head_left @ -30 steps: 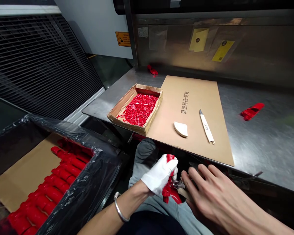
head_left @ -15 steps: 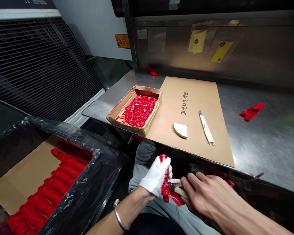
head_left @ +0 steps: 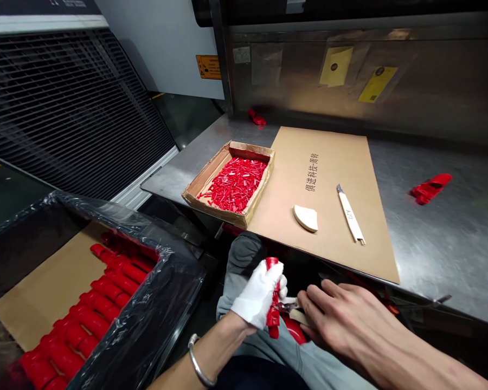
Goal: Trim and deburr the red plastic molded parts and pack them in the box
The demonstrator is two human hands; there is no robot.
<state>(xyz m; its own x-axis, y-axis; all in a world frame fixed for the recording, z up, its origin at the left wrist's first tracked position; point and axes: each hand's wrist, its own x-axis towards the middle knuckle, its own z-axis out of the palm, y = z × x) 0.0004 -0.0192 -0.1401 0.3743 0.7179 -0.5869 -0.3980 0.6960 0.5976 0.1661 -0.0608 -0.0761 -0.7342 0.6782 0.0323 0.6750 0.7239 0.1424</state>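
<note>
My left hand, in a white glove, is closed around a red plastic part held upright above my lap. My right hand, bare, grips a pair of nippers with pale handles. Their metal jaws meet the side of the red part near its lower end; the exact contact is too small to make out. Under the nippers shows another red piece, partly hidden by my right fingers.
A cardboard tray of small red scraps stands on the metal table. Beside it, a cardboard sheet bears a white-handled knife and a pale wedge. Red parts lie further back. A plastic-lined bin at left holds several red parts.
The view has shifted slightly, so the table and bin appear a little further right. Both hands keep their holds, with the nippers still at the red part.
</note>
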